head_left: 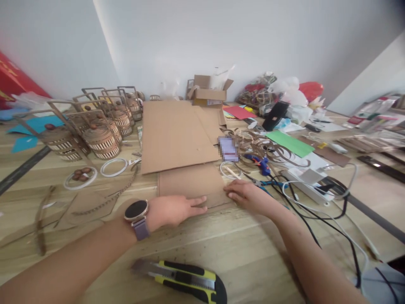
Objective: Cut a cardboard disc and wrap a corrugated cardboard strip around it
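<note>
A brown cardboard sheet point(190, 179) lies flat on the wooden table, with a narrow strip along its near edge. My left hand point(172, 210), a watch at its wrist, rests on that near edge with its fingers stretched out, two of them spread. At the right edge of the same sheet, my right hand point(245, 194) has its bent fingers and thumb together on the cardboard. A larger cardboard piece point(177, 135) overlaps the sheet's far side. Nearest me is a yellow and black utility knife point(186, 276), lying apart from both hands.
Several woven lidded baskets point(101, 141) with tall handles stand at the left. To the right are a phone point(228, 148), a blue glue gun point(259, 162), brown strips point(268, 145) and a power strip point(308, 188) with tangled cables. An opened carton point(209, 93) sits at the back.
</note>
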`<state>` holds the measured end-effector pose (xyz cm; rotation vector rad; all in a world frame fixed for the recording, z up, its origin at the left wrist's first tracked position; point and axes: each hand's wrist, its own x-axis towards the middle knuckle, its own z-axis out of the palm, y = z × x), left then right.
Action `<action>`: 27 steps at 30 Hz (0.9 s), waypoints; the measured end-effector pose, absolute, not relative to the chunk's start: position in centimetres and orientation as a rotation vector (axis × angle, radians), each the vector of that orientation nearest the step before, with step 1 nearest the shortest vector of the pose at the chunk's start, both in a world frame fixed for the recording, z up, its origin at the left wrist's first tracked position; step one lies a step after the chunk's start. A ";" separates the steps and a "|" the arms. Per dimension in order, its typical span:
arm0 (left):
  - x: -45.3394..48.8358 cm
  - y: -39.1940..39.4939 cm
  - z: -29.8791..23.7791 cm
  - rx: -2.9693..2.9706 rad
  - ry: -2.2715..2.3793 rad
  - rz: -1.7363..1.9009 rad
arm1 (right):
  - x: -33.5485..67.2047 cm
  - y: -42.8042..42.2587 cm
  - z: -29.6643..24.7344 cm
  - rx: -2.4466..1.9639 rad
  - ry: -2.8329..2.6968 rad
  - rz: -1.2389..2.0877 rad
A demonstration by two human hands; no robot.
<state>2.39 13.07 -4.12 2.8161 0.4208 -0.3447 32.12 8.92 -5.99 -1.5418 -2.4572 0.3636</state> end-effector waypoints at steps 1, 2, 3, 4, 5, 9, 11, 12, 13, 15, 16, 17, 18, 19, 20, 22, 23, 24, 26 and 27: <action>2.4 13.1 -4.1 2.829 0.416 -0.364 | 32.0 8.8 -6.0 -1.556 -2.458 0.344; 2.5 13.0 -3.9 2.840 0.413 -0.388 | 31.8 8.7 -6.0 -1.572 -2.458 0.320; 2.6 13.0 -3.8 2.852 0.414 -0.413 | 31.5 8.6 -6.0 -1.591 -2.455 0.294; 2.7 13.0 -3.6 2.864 0.416 -0.445 | 31.3 8.5 -6.1 -1.611 -2.450 0.265; 2.7 12.9 -3.5 2.877 0.418 -0.478 | 31.0 8.4 -6.1 -1.630 -2.445 0.234; 2.9 12.7 -3.0 2.909 0.419 -0.574 | 29.9 8.0 -6.3 -1.666 -2.452 0.106; 2.9 12.7 -3.2 2.907 0.421 -0.558 | 29.3 8.4 -6.0 -1.657 -2.485 0.036; 2.8 12.8 -3.3 2.898 0.418 -0.530 | 28.9 8.9 -5.8 -1.653 -2.504 -0.005; 2.7 12.8 -3.4 2.884 0.412 -0.493 | 28.5 9.6 -5.6 -1.650 -2.521 -0.051; 2.6 12.9 -3.6 2.848 0.406 -0.430 | 27.6 11.6 -5.0 -1.651 -2.541 -0.156; 2.6 12.9 -3.6 2.833 0.407 -0.414 | 27.1 12.8 -4.8 -1.652 -2.544 -0.210; 2.6 12.9 -3.5 2.824 0.414 -0.416 | 26.6 14.1 -4.7 -1.651 -2.547 -0.261; 2.7 12.8 -3.4 2.823 0.424 -0.436 | 26.0 15.4 -4.6 -1.652 -2.553 -0.308; 2.7 12.8 -3.3 2.825 0.439 -0.469 | 25.5 16.7 -4.6 -1.645 -2.574 -0.346; 2.8 12.8 -3.1 2.824 0.456 -0.510 | 25.0 17.9 -4.6 -1.630 -2.605 -0.378; 3.1 12.7 -2.9 2.804 0.496 -0.587 | 24.2 19.9 -4.2 -1.588 -2.677 -0.429; 3.2 12.6 -2.8 2.789 0.509 -0.611 | 23.9 20.7 -3.8 -1.571 -2.704 -0.457; 3.3 12.6 -2.8 2.776 0.521 -0.628 | 23.7 21.5 -3.2 -1.564 -2.717 -0.489; 3.5 12.6 -2.9 2.764 0.537 -0.667 | 23.5 22.8 -1.3 -1.589 -2.691 -0.567; 3.5 12.6 -2.9 2.765 0.542 -0.691 | 23.5 23.4 -0.1 -1.621 -2.656 -0.609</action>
